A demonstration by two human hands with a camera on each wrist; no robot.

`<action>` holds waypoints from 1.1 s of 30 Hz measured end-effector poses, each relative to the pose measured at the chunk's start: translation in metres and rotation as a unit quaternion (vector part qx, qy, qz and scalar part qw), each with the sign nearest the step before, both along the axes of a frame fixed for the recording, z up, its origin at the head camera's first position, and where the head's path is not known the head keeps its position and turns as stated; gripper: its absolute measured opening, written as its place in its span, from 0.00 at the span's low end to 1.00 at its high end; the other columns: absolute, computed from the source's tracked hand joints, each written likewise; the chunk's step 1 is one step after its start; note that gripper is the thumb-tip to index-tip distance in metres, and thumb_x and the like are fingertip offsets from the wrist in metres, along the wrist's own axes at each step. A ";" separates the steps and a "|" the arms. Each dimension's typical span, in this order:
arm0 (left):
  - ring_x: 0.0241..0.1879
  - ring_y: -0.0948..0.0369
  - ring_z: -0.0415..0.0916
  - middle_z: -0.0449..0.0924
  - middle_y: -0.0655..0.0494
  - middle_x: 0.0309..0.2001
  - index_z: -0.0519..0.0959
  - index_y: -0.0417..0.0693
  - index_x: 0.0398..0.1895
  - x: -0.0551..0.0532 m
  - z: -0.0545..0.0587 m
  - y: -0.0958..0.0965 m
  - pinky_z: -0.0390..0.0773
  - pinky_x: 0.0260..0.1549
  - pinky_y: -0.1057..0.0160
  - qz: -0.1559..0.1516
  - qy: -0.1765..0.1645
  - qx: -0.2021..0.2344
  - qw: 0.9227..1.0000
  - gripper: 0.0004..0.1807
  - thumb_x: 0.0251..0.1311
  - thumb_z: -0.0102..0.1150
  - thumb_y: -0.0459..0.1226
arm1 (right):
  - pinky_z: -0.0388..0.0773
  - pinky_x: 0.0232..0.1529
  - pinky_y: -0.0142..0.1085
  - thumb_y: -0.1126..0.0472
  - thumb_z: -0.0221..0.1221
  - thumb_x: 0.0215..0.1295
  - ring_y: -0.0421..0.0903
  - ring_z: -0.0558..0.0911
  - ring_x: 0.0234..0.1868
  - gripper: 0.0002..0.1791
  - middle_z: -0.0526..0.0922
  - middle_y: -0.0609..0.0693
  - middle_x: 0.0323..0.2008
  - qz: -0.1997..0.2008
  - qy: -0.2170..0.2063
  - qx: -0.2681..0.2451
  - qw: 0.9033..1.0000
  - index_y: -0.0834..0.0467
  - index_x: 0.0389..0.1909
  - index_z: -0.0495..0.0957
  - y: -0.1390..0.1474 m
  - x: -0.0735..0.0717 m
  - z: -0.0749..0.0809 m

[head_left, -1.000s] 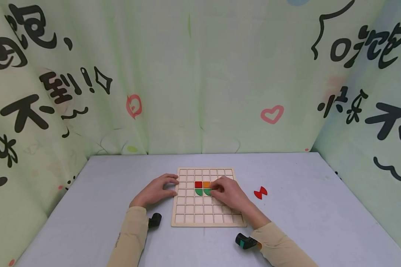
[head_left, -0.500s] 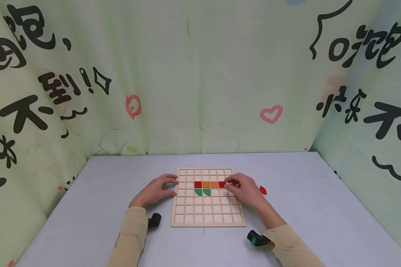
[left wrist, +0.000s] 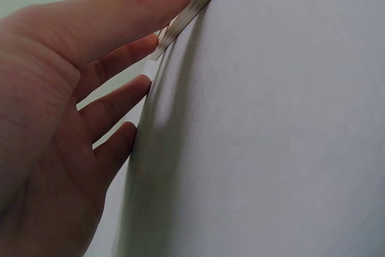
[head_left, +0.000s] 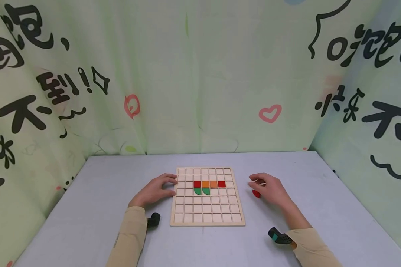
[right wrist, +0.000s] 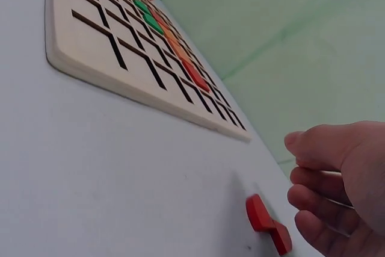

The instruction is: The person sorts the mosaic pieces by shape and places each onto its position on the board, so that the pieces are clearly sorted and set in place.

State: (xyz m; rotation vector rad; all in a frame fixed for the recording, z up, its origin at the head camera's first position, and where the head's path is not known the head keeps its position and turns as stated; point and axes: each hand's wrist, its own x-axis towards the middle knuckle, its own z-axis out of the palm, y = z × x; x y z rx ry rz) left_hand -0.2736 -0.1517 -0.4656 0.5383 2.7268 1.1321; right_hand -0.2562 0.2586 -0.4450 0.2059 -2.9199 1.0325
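Note:
A pale wooden grid board [head_left: 208, 224] lies on the table. One row holds a red square [head_left: 197, 184], two orange squares [head_left: 209, 184] and another red square [head_left: 222, 184]; below sit two green quarter-round pieces [head_left: 197, 191]. My left hand [head_left: 157, 190] rests at the board's left edge, thumb on the rim in the left wrist view and fingers loosely extended. Off the board's right side, my right hand [head_left: 269, 188] hovers with loosely bent fingers, holding nothing. Under it on the table lie two red fan-shaped pieces [right wrist: 258, 213], tip to tip, partly hidden in the head view.
A white-covered table [head_left: 120, 237] carries the board. Printed pale green curtains [head_left: 200, 74] close in the back and both sides. A small black camera sits on each wrist, the left one [head_left: 153, 220] and the right one [head_left: 279, 236].
A second orange square and a second red square now show in the row, uncovered as my right hand withdrew rightward from the board to over the red fan pieces. My left hand stays put.

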 end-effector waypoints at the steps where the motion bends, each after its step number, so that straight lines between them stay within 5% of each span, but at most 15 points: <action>1: 0.69 0.52 0.61 0.69 0.56 0.66 0.81 0.46 0.55 0.000 0.000 0.000 0.63 0.67 0.49 0.000 0.000 0.001 1.000 0.22 0.57 0.69 0.40 | 0.80 0.48 0.47 0.55 0.62 0.66 0.54 0.80 0.48 0.21 0.81 0.58 0.51 0.000 -0.004 0.006 1.000 0.61 0.56 0.78 0.005 0.001 0.000; 9: 0.69 0.52 0.61 0.69 0.56 0.66 0.81 0.46 0.55 0.000 0.000 0.000 0.62 0.67 0.50 0.000 0.002 0.000 1.000 0.22 0.57 0.69 0.40 | 0.79 0.50 0.50 0.57 0.65 0.63 0.56 0.76 0.51 0.25 0.79 0.59 0.54 0.044 -0.028 0.033 0.998 0.62 0.60 0.76 0.034 0.007 0.000; 19: 0.69 0.52 0.61 0.70 0.56 0.66 0.81 0.46 0.55 0.000 0.000 0.000 0.62 0.68 0.50 0.003 -0.004 0.000 1.000 0.21 0.57 0.69 0.39 | 0.80 0.45 0.45 0.64 0.65 0.61 0.50 0.77 0.44 0.20 0.80 0.58 0.50 0.076 0.019 0.049 0.996 0.61 0.55 0.79 0.041 0.008 -0.009; 33: 0.69 0.52 0.61 0.70 0.56 0.66 0.81 0.46 0.55 0.000 0.000 0.000 0.62 0.68 0.50 0.000 -0.002 0.000 1.000 0.21 0.57 0.69 0.39 | 0.81 0.47 0.50 0.70 0.63 0.61 0.55 0.79 0.45 0.19 0.79 0.61 0.47 0.030 0.057 0.055 0.996 0.66 0.54 0.78 0.033 0.005 -0.016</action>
